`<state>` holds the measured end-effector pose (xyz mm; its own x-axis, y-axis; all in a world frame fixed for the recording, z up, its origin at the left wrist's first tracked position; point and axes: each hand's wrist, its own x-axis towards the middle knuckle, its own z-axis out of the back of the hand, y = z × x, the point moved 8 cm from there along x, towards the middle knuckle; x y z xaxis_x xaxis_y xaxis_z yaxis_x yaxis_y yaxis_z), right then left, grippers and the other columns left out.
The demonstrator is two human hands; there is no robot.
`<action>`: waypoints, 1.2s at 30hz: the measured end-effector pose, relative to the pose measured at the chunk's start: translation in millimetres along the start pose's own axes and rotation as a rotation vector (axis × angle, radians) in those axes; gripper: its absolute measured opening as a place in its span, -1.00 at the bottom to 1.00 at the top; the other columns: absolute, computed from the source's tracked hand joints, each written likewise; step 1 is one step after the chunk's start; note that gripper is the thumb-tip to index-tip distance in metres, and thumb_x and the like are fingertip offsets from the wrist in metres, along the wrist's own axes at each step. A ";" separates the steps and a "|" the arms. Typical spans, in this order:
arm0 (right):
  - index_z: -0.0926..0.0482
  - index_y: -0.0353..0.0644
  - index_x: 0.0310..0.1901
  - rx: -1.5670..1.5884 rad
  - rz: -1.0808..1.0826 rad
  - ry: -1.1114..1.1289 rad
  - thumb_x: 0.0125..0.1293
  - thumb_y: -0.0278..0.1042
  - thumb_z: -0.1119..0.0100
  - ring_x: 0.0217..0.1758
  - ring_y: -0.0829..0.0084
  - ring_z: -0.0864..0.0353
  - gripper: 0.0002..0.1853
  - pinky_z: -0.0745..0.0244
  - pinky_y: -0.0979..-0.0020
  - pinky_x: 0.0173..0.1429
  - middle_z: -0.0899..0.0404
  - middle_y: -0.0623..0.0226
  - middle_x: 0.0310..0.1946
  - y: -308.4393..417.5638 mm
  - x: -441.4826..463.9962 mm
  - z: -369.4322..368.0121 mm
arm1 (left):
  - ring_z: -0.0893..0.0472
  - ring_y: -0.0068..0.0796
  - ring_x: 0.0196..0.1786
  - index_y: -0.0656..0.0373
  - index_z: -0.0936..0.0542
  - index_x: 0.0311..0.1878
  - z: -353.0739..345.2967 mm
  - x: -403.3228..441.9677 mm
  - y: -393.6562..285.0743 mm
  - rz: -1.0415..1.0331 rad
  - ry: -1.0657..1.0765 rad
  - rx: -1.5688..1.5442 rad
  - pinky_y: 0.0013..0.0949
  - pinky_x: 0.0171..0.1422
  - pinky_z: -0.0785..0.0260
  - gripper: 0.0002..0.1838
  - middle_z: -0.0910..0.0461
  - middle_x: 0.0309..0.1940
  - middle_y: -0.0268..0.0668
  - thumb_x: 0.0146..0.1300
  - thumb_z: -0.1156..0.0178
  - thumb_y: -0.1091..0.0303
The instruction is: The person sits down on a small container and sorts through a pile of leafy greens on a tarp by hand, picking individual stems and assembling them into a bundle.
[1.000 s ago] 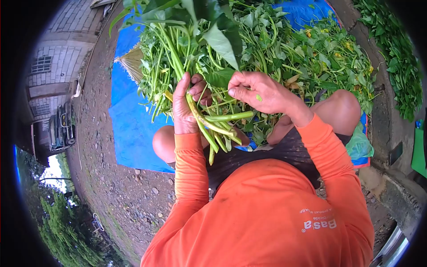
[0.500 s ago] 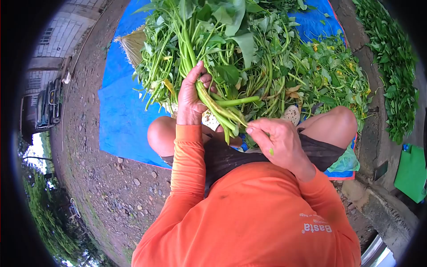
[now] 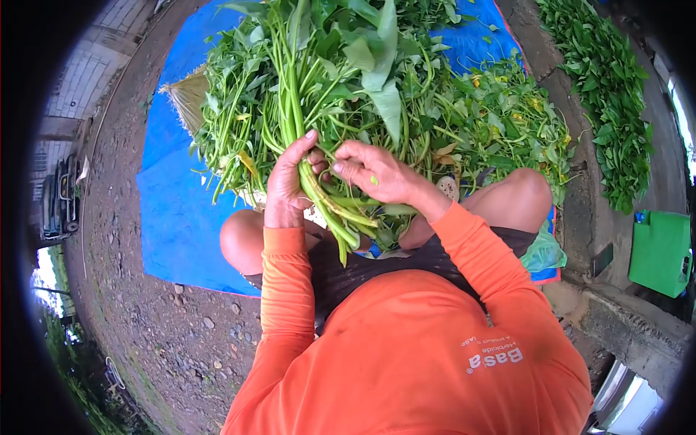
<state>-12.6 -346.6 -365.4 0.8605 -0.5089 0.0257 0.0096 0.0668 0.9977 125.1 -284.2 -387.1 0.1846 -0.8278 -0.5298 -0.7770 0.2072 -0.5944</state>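
Observation:
A bunch of water spinach (image 3: 324,199) is in my left hand (image 3: 288,177), whose fingers wrap round the stems. The cut stem ends point down toward my lap, and the broad leaves spread away from me. My right hand (image 3: 377,172) is beside the bunch, thumb and fingers pinched together close to my left fingertips. What lies in that pinch is too small to make out. A small green scrap sticks to the back of my right hand. Right behind the bunch lies a large heap of leafy greens (image 3: 428,94).
The heap lies on a blue tarp (image 3: 170,217), with a straw-coloured bundle of bristles (image 3: 190,98) at its left. Another pile of greens (image 3: 602,94) lies at the far right, above a green container (image 3: 660,254). A pale green plastic bag (image 3: 544,250) is near my right knee.
My right hand has moved from the lower stem ends up and left, to beside my left hand. The left hand keeps its hold on the bunch. The whole view has shifted slightly.

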 end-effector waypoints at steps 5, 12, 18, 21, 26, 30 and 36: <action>-0.69 -0.30 -0.03 0.136 0.004 -0.016 0.56 -0.22 -0.40 -0.22 0.63 -0.56 -0.73 -0.51 0.42 -0.12 -0.73 0.34 -0.25 -21.8 -17.3 -5.2 | -0.45 -0.66 -0.52 -0.12 -0.55 -0.24 20.1 1.3 -8.4 -0.062 -0.035 -0.037 -0.50 -0.41 -0.41 -0.77 -0.43 -0.53 -0.57 0.56 -0.36 0.14; -0.76 -0.21 -0.02 -0.402 -0.020 -0.041 0.51 -0.21 -0.36 -0.41 0.24 -0.73 -0.76 -0.56 0.19 -0.23 -0.78 0.11 -0.36 22.6 -40.2 16.9 | -0.50 -0.68 -0.52 -0.10 -0.56 -0.22 39.9 4.5 -43.0 -0.315 -0.316 -0.079 -0.47 -0.36 -0.45 -0.74 -0.49 -0.55 -0.58 0.42 -0.52 0.19; -0.78 -0.23 0.00 -0.493 -0.146 -0.419 0.50 -0.19 -0.33 -0.07 0.02 -0.83 -0.73 -0.68 0.15 0.08 -0.83 0.05 -0.13 35.3 -83.9 177.0 | -0.51 -0.54 -0.53 0.01 -0.55 -0.24 68.8 4.0 -76.6 -0.406 -0.338 -0.210 -0.42 -0.38 -0.45 -0.73 -0.54 -0.56 -0.46 0.42 -0.52 0.27; -0.73 -0.32 0.13 -1.407 -0.213 -0.804 0.48 -0.14 -0.34 0.03 -0.05 -0.82 -0.60 -0.68 0.04 0.24 -0.81 -0.04 0.01 34.8 -123.5 280.6 | -0.50 -0.55 -0.53 0.01 -0.56 -0.26 63.7 -1.4 -69.7 -0.427 -0.377 -0.158 -0.43 -0.38 -0.44 -0.73 -0.55 -0.55 -0.46 0.44 -0.51 0.24; -0.79 -0.29 0.04 -0.960 -0.746 -0.503 0.37 -0.16 -0.24 0.09 -0.12 -0.80 -0.60 -0.68 -0.01 0.25 -0.79 -0.14 0.05 -46.3 -79.6 241.6 | -0.50 -0.56 -0.49 0.04 -0.62 -0.19 49.9 17.9 -44.2 -0.357 -0.389 -0.081 -0.41 -0.34 -0.43 -0.77 -0.55 -0.50 -0.45 0.44 -0.51 0.23; -0.79 -0.35 -0.02 -0.733 -0.750 -0.432 0.41 -0.28 -0.20 0.13 -0.16 -0.80 -0.67 -0.67 -0.02 0.30 -0.78 -0.21 0.04 -179.1 -32.3 152.9 | -0.50 -0.57 -0.48 0.07 -0.66 -0.09 46.5 31.9 -31.9 -0.332 -0.360 -0.027 -0.41 -0.33 -0.44 -0.81 -0.53 -0.48 -0.44 0.45 -0.49 0.27; -0.73 -0.26 0.08 -0.586 -0.724 -0.758 0.41 -0.29 -0.26 0.18 -0.22 -0.75 -0.69 -0.62 -0.10 0.31 -0.76 -0.19 0.05 -221.6 -33.0 129.9 | -0.55 -0.53 -0.49 0.14 -0.67 -0.04 63.8 19.6 -22.8 -0.307 -0.425 0.042 -0.39 -0.38 -0.48 -0.75 -0.54 -0.46 -0.43 0.42 -0.52 0.25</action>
<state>-109.2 -456.1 -579.3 0.0434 -0.9520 -0.3031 0.7665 -0.1628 0.6212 184.8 -271.9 -422.5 0.6347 -0.5713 -0.5205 -0.6255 0.0158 -0.7801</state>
